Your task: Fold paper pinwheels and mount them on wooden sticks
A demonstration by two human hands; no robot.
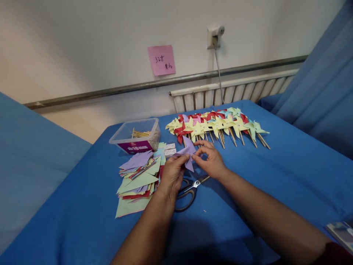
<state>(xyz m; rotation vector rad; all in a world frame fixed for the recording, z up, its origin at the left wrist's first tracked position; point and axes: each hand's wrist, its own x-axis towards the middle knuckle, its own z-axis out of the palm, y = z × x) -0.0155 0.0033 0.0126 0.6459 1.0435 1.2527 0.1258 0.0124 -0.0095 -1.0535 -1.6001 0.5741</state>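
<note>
Both my hands meet over the blue table [275,184] and pinch a purple paper piece [188,151] folded into pointed flaps. My left hand [172,175] grips its left side with thumb and fingers closed. My right hand [211,159] pinches the right side near the paper's centre. Black-handled scissors [189,189] lie on the cloth just under my hands. A stack of coloured paper sheets [138,176] sits to the left of my left hand.
A clear plastic box [136,136] with wooden sticks stands at the back left. A row of finished paper pinwheels [217,127] on sticks lies behind my hands. Small white boxes [170,149] lie beside the paper stack. A pink note [161,59] hangs on the wall.
</note>
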